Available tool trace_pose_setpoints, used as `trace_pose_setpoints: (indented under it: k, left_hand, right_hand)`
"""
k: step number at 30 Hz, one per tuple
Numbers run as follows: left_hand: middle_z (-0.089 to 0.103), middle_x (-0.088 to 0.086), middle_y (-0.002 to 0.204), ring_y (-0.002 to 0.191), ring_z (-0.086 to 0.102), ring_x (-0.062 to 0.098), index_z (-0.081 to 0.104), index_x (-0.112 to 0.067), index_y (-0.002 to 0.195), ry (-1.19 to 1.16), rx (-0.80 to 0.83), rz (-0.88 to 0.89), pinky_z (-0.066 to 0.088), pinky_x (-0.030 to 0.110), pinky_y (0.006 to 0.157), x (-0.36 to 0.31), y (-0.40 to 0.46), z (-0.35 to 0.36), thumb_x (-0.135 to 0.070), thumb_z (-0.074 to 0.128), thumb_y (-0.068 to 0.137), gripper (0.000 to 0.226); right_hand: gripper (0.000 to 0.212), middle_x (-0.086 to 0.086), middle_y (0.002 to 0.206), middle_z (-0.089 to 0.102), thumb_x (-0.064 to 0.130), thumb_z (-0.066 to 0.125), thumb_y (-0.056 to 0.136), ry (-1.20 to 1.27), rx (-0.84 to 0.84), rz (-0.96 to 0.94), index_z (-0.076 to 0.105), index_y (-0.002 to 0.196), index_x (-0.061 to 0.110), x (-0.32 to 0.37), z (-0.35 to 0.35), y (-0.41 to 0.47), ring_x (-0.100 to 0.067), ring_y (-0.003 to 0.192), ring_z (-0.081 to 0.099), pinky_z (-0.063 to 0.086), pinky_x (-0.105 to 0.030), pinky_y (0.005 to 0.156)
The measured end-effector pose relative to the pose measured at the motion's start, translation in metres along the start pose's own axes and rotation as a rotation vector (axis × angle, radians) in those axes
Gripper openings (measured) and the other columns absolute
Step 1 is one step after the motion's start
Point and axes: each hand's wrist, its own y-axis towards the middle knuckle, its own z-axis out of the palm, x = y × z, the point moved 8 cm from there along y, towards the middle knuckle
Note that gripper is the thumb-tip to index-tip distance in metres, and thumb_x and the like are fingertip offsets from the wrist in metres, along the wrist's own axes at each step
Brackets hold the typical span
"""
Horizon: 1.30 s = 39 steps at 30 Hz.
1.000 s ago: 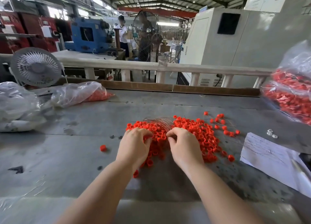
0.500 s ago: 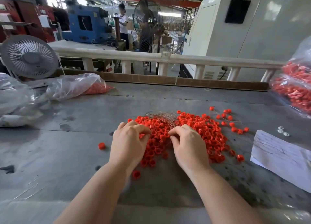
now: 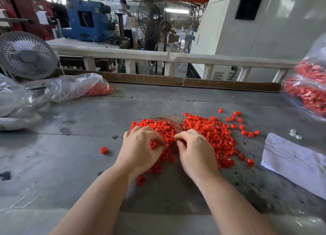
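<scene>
- I have the left hand (image 3: 141, 150) curled round a red cap (image 3: 153, 145), with thumb and fingers pinching it.
- The right hand (image 3: 194, 151) sits just beside it with its fingertips drawn together. I cannot tell whether they pinch a wire; it is too fine to see.
- Both hands work at the near edge of the pile (image 3: 211, 134). The wire bundle (image 3: 169, 119) lies just beyond the fingertips, on the pile.
- I judge the step in hand to be threading a cap onto a wire.
- The next move calls for lining the cap's hole up with a wire end, in small, steady motions.
- Farther out, a stray cap (image 3: 104, 150) lies left of the grip and a paper (image 3: 291, 164) lies right of it, both on the table (image 3: 61, 155).
</scene>
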Motion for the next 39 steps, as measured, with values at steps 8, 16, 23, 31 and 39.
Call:
trace_pose_setpoints:
  k: [8,16,23,31,39]
  left_hand:
    - [0.045,-0.025,0.085,0.093,0.034,0.003,0.071,-0.044,0.083,0.047,0.178,0.123,0.015,0.027,0.085,-0.012,-0.003,0.015,-0.053,0.073,0.069,0.017]
    - [0.042,-0.026,0.086,0.097,0.033,0.004,0.07,-0.044,0.08,0.062,0.196,0.129,0.013,0.027,0.083,-0.012,-0.002,0.02,-0.047,0.072,0.073,0.008]
    - [0.049,-0.024,0.087,0.095,0.035,0.001,0.07,-0.04,0.078,0.002,0.112,0.076,0.014,0.026,0.079,-0.006,0.002,0.015,-0.052,0.071,0.071,0.014]
    - [0.058,-0.014,0.092,0.102,0.044,0.009,0.07,-0.037,0.084,0.046,-0.043,-0.082,0.011,0.027,0.07,0.002,0.015,0.006,-0.044,0.061,0.085,0.012]
    - [0.057,-0.015,0.102,0.104,0.042,0.014,0.066,-0.045,0.106,0.201,0.028,-0.054,0.008,0.03,0.068,0.0,0.014,0.018,-0.039,0.049,0.094,0.021]
  right_hand:
    - [0.022,-0.001,0.096,0.063,0.003,0.054,0.087,0.008,-0.001,0.021,0.07,0.098,0.013,-0.004,-0.001,0.0,-0.019,0.096,0.056,0.034,-0.02,0.079]
    - [0.021,-0.002,0.097,0.063,0.003,0.054,0.087,0.014,0.011,0.03,0.07,0.097,0.013,-0.004,0.0,0.0,-0.019,0.097,0.056,0.034,-0.02,0.08]
    - [0.014,-0.002,0.094,0.062,0.009,0.059,0.087,0.002,-0.001,0.029,0.071,0.094,0.012,-0.003,-0.002,0.001,-0.02,0.094,0.056,0.039,-0.027,0.084]
    - [0.015,0.002,0.097,0.062,0.014,0.058,0.089,-0.102,-0.051,0.042,0.071,0.097,0.017,-0.007,-0.004,0.004,-0.02,0.1,0.053,0.028,-0.03,0.084]
    - [0.025,0.003,0.099,0.061,0.008,0.057,0.088,-0.161,-0.005,0.021,0.071,0.102,0.023,-0.007,0.002,0.004,-0.019,0.102,0.051,0.024,-0.028,0.082]
